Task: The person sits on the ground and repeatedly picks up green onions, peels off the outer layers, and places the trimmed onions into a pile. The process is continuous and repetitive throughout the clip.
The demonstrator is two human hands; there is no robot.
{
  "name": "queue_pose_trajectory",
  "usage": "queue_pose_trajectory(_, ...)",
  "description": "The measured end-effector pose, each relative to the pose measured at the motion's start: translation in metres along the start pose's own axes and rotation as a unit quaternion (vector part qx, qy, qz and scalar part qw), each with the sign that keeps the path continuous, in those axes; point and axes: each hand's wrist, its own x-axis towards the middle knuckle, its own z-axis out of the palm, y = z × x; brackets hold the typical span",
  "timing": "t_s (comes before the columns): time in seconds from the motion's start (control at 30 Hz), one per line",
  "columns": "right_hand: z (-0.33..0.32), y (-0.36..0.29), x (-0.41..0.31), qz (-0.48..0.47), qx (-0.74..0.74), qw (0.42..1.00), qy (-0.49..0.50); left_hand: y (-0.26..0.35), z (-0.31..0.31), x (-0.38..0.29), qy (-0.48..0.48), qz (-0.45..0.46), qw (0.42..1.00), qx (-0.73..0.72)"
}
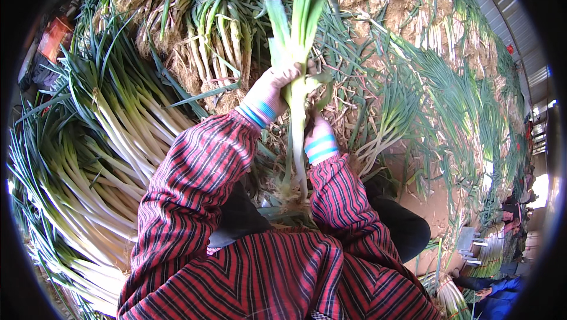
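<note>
My left hand (272,86), in a pale glove with a blue-striped cuff, grips a large green onion (298,118) where the white stalk turns to green leaves. The stalk hangs upright, roots downward, between my sleeves. My right hand (319,133), gloved alike, is close against the stalk's right side, lower down. Its fingers are partly hidden in shadow, so whether they pinch anything is unclear. A loose, bent leaf (322,84) stands out from the stalk just above them.
Long white-stemmed green onions (106,143) are heaped at my left. Bundles with roots (221,41) lie ahead; more onions (465,98) spread right. Leaf scraps (350,76) litter the ground. A small grey stool-like object (466,238) and another person's blue sleeve (505,291) are at lower right.
</note>
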Motion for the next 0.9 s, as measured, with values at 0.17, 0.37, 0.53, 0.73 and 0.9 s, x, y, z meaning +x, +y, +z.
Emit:
queue_pose_trajectory(0.17,-0.099,-0.021,0.011,0.013,-0.259,0.966,-0.01,0.025,0.013,-0.005,-0.015,0.037,0.999,0.009)
queue_pose_trajectory(0.37,-0.077,-0.044,-0.017,-0.149,-0.442,0.882,-0.065,0.017,0.018,-0.004,0.017,0.035,0.999,0.004)
queue_pose_trajectory(0.53,0.077,-0.069,-0.023,-0.039,-0.085,0.937,-0.337,0.0,0.008,0.001,0.015,0.004,1.0,0.025)
queue_pose_trajectory(0.73,0.109,-0.053,-0.026,-0.195,-0.124,0.962,-0.149,-0.017,0.012,-0.005,0.085,0.031,0.993,0.07)
queue_pose_trajectory(0.9,-0.037,-0.054,0.036,-0.172,-0.215,0.96,0.047,0.014,0.016,0.002,0.024,0.052,0.995,0.078)
